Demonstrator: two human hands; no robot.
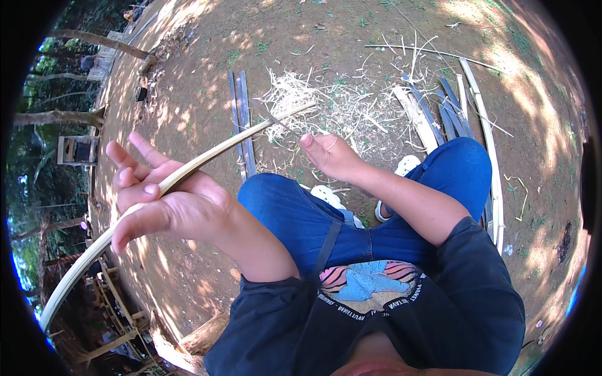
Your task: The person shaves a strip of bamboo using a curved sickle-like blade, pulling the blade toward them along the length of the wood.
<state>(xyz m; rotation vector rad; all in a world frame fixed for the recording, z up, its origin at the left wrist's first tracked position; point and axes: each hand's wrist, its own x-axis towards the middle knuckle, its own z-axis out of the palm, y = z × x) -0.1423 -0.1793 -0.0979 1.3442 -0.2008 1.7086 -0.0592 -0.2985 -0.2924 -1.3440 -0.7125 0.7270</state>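
A long pale bamboo strip (219, 149) runs from the lower left edge across my left hand (191, 205) to a tip above the wood shavings. That hand is palm up, the strip lying across it between the thumb and a curled finger, while other fingers stretch away. My right hand (332, 158) is closed around a knife (271, 116), its handle mostly hidden by the fingers. The blade crosses the strip near its far end, pointing up and left. Whether the edge bites into the strip I cannot tell.
Curly shavings (291, 91) cover the ground ahead. Two dark slats (241, 119) lie left of them; split bamboo pieces (417, 119) and a long pale strip (483, 119) lie right. My bent knees (461, 169) flank the work. Logs (204, 335) lie lower left.
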